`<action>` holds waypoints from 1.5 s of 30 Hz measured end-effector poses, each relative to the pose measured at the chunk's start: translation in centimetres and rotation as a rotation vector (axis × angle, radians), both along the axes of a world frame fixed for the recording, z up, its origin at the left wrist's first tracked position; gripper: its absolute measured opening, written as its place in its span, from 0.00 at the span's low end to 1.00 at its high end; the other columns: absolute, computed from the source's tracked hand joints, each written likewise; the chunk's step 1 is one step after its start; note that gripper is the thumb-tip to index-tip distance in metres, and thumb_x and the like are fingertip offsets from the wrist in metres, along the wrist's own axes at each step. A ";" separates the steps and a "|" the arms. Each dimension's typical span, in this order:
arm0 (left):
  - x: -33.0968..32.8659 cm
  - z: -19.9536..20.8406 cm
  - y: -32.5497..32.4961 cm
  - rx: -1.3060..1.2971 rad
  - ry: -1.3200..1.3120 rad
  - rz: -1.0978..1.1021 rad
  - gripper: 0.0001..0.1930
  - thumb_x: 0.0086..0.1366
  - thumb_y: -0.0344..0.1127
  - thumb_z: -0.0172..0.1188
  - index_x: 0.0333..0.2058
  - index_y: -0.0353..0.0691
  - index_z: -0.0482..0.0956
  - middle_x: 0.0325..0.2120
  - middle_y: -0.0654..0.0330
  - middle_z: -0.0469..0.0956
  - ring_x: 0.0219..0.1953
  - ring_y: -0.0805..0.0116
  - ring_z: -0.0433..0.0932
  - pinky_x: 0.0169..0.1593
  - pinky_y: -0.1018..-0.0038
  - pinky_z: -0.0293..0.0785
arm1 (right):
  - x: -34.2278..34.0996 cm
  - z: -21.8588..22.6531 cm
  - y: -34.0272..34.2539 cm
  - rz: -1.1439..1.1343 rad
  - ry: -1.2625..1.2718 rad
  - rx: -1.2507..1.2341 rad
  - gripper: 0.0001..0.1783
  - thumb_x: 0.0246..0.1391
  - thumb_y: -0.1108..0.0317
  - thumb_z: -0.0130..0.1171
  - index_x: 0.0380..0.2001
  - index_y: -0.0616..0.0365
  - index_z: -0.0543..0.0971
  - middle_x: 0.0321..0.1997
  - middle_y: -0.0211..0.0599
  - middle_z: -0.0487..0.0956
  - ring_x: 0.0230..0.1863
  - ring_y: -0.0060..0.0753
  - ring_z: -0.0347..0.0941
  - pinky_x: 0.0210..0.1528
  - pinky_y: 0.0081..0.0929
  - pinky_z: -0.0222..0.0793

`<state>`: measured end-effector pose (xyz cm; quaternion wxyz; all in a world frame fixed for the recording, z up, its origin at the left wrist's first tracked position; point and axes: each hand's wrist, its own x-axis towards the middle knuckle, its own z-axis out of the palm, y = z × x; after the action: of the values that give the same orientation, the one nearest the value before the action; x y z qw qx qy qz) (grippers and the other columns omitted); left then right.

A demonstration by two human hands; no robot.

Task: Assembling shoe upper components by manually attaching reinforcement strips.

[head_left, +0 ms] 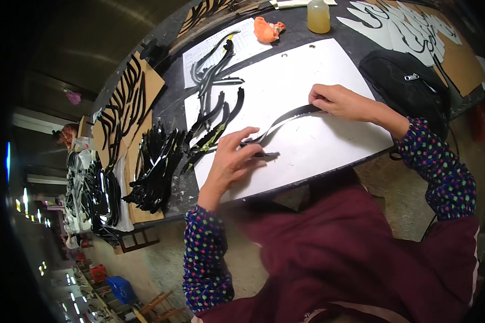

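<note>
Maroon clothes (334, 237) below the worktop (170, 107) edge. Left hand (233, 160) fingers spread by one strip (291, 114), right hand (344, 102) fingers pinching its other end, over one board (285, 72), roomy beyond. Then one bag (396, 81), one rag (267, 30), one bottle (318, 19).

I observe a black-and-grey strip (292, 113), white board (318, 67) and, far, orange cloth (266, 31). Sleeves (441, 169): dark blue, spotted pink and green.

a dark, scuffed table (172, 107) carries a white board (328, 151), paper (248, 37), orange cloth (268, 30), a bottle (318, 20) (yellow liquid inside), a black bag (399, 81) and cardboard (154, 85).
</note>
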<state>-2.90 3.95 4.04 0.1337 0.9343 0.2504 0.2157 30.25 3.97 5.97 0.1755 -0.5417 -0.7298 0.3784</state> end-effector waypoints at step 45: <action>7.6 3.6 0.6 -1.215 -0.122 0.516 0.19 0.62 0.23 0.58 0.53 0.37 0.77 0.33 0.62 0.79 0.22 0.76 0.72 0.27 0.80 0.68 | 20.3 4.4 9.6 -0.552 -0.668 0.197 0.25 0.57 0.51 0.60 0.44 0.65 0.77 0.42 0.54 0.81 0.46 0.54 0.78 0.48 0.44 0.73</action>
<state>4.66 4.55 7.69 0.5949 0.5887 0.5354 0.1136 50.57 13.59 10.36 0.0752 -0.7894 -0.6072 0.0500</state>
